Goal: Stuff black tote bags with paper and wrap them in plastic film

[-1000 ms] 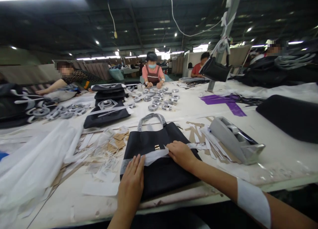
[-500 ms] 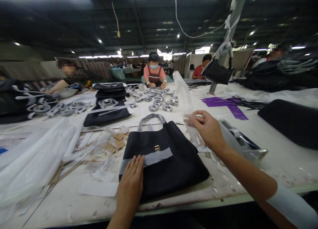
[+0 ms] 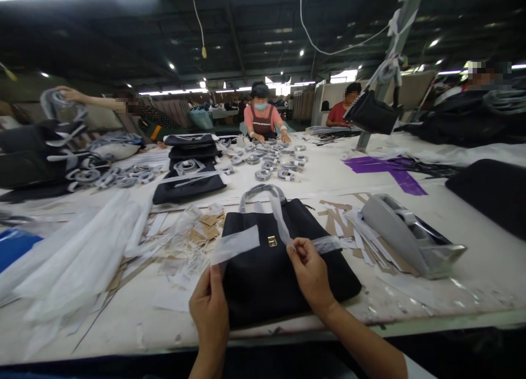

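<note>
A black handbag [image 3: 263, 291] lies before me with its gold clasp [image 3: 272, 241] facing up and its wrapped handles [image 3: 258, 190] pointing away. At the bag's left side, my left hand [image 3: 211, 302] pinches the end of a whitish translucent strip [image 3: 240, 244] that reaches toward the clasp. Just right of the clasp, my right hand [image 3: 309, 269] pinches a second translucent strip [image 3: 279, 214]. That strip runs up over the bag toward the handles, and a piece of it also shows right of my fingers. Both hands are closed, thumb against fingers.
A grey tape dispenser [image 3: 394, 225] stands at the right beside paper strips [image 3: 365, 242]. Clear plastic bags [image 3: 86, 247] and paper tags [image 3: 205, 231] lie at the left. Behind are stacked black bags [image 3: 191, 184], coiled grey straps [image 3: 263, 174] and purple pieces [image 3: 394, 173]. Co-workers sit opposite.
My right hand has come down and left to the bag, bringing its strip over it. My left hand, flat on its strip before, now pinches that strip's end. A co-worker at left has raised coiled straps.
</note>
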A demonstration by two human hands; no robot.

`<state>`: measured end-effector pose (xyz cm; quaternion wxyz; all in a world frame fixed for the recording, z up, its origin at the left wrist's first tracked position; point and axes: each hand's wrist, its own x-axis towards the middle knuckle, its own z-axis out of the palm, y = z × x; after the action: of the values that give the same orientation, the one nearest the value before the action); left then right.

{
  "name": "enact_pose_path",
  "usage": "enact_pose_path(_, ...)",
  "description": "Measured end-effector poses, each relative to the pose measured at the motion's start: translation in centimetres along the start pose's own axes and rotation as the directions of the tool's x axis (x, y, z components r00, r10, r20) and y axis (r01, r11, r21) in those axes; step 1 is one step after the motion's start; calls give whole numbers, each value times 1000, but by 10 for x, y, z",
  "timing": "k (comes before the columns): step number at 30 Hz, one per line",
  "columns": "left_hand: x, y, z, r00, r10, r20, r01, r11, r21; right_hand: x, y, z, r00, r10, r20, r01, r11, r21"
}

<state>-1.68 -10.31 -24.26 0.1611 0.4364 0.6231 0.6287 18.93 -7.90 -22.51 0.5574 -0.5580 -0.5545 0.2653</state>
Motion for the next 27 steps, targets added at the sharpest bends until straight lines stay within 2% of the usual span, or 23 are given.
enact_pose_path(2,0,7,2,988,-156,-13,146,947,-287,-5,7,7,989,-103,107,114,988,-102)
enact_pose_path(3,1,12,4,978,-210,-4,190,894,-407,-7,10,11,967,-179,183,207,968,-144)
enact_pose_path(4,1,16,5,968,-251,3,219,842,-493,-8,13,15,927,-260,272,313,933,-176)
enact_pose_path(6,1,24,9,958,-288,1,235,779,-582,-11,14,22,806,-376,458,509,834,-211)
enact_pose_path(8,1,32,12,962,-273,-10,212,768,-604,-13,12,25,694,-389,606,621,749,-231)
enact_pose_path(9,-1,35,13,967,-253,-12,196,778,-597,-14,10,26,657,-374,655,650,720,-241)
enact_pose_path(11,-4,40,14,982,-191,-9,160,844,-512,-14,5,25,600,-345,722,690,681,-248)
enact_pose_path(13,-7,41,15,995,-98,18,98,943,-317,-14,1,23,551,-338,763,718,658,-227)
enact_pose_path(15,-10,39,14,995,12,95,-3,995,-99,-14,1,21,525,-348,776,733,649,-205)
enact_pose_path(18,-14,30,13,969,167,184,-186,979,88,-14,6,23,532,-360,767,726,660,-194)
enact_pose_path(20,-16,23,14,937,271,219,-305,942,141,-14,9,25,541,-365,757,718,670,-189)
enact_pose_path(23,-18,17,21,851,392,349,-463,874,147,-15,12,29,545,-375,750,715,675,-182)
enact_pose_path(25,-18,16,27,796,415,441,-518,843,142,-16,12,29,542,-385,747,720,672,-176)
enact_pose_path(27,-17,16,31,775,396,493,-529,833,162,-15,11,28,539,-392,746,718,676,-163)
